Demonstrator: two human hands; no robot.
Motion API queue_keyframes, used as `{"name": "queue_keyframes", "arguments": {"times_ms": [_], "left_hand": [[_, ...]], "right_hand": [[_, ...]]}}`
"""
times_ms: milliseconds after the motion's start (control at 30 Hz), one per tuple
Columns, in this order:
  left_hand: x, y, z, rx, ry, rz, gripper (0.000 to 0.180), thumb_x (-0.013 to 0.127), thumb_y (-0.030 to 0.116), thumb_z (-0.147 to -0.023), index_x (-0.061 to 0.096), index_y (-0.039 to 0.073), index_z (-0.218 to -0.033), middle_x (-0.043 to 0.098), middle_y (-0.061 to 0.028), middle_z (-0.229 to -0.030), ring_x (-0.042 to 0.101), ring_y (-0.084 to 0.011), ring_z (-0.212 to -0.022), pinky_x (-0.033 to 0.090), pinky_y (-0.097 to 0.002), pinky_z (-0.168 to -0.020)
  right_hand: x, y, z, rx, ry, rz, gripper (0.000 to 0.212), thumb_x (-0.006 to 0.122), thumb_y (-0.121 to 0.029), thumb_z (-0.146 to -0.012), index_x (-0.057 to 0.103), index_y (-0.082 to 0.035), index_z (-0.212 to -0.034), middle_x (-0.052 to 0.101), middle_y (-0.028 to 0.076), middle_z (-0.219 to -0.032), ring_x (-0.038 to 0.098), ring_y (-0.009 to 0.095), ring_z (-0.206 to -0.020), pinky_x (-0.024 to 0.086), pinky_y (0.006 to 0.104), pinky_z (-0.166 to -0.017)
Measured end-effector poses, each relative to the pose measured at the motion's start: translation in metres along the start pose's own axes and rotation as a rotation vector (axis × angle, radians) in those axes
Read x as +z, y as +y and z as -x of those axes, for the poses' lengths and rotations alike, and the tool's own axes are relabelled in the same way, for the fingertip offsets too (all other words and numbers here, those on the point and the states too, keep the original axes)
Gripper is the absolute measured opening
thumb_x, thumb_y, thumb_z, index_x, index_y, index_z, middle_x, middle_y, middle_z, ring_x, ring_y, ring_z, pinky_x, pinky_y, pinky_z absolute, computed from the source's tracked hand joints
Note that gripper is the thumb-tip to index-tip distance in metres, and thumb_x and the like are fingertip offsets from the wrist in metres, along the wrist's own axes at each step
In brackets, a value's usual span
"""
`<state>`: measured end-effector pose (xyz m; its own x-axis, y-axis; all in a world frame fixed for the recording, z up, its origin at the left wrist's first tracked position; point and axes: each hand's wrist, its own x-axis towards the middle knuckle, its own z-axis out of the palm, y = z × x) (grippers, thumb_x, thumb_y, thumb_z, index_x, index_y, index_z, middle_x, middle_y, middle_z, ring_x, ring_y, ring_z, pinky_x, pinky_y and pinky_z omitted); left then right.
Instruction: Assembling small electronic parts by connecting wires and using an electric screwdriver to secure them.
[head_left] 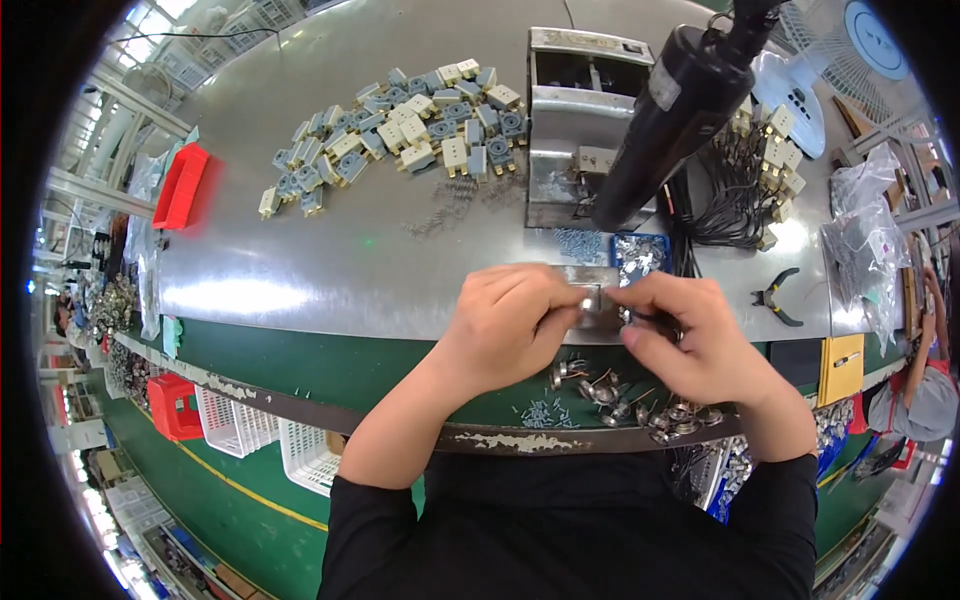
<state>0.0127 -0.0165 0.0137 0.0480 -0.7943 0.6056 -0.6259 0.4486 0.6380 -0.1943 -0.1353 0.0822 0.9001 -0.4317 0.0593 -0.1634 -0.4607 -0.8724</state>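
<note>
My left hand [505, 325] and my right hand [695, 338] meet fingertip to fingertip over a small metal block [575, 274] at the bench's near side. Thumb and forefinger are pinched together on each hand. A tiny shiny piece shows at the left fingertips, too small to name, and something dark lies partly hidden under my right fingers. Right behind the right hand stands a blue tray [652, 243] of small metal parts. Loose screws [578, 243] lie beside it. Round metal parts with wires [605, 388] are scattered below my hands, near more screws [545, 413].
Many grey and cream plug-like blocks [400, 125] cover the far bench, with springs [445, 205] before them. A metal press [565, 130] and a black cylindrical tool [665, 120] rise behind my hands. Black cables [735, 205], pliers [776, 298] and a plastic bag [865, 240] sit right, a red bin [182, 187] left.
</note>
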Motion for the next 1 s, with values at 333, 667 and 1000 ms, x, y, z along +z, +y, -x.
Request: {"name": "queue_keyframes", "arguments": {"times_ms": [333, 667, 1000], "left_hand": [[0.014, -0.005, 0.003, 0.164, 0.288, -0.117, 0.029, 0.076, -0.008, -0.078, 0.070, 0.001, -0.104, 0.079, -0.0138, -0.092, 0.080, -0.0302, -0.086, 0.063, -0.0365, -0.077], [0.021, 0.004, 0.019, -0.771, -0.212, 1.620, 0.046, 0.070, 0.029, -0.104, 0.057, -0.008, -0.129, 0.072, -0.0172, -0.090, 0.072, -0.0246, -0.070, 0.058, -0.0305, -0.062], [0.023, 0.025, 0.008, -0.601, 0.028, 0.763, 0.024, 0.072, -0.003, -0.098, 0.059, -0.007, -0.119, 0.076, -0.0189, -0.097, 0.078, -0.0222, -0.087, 0.066, -0.0330, -0.075]], "right_hand": [[0.002, 0.013, -0.001, -0.254, 0.034, 0.075, 0.038, 0.065, 0.002, -0.092, 0.069, 0.004, -0.130, 0.070, 0.015, -0.090, 0.066, 0.020, -0.076, 0.054, 0.0315, -0.069], [-0.009, 0.025, 0.000, -0.280, 0.015, -0.096, 0.031, 0.068, 0.001, -0.083, 0.077, 0.001, -0.113, 0.069, 0.010, -0.075, 0.063, 0.020, -0.060, 0.046, 0.0311, -0.056], [0.001, 0.021, 0.003, -0.181, -0.007, -0.088, 0.044, 0.068, 0.000, -0.079, 0.073, 0.004, -0.123, 0.067, 0.011, -0.077, 0.062, 0.023, -0.060, 0.048, 0.0315, -0.057]]}}
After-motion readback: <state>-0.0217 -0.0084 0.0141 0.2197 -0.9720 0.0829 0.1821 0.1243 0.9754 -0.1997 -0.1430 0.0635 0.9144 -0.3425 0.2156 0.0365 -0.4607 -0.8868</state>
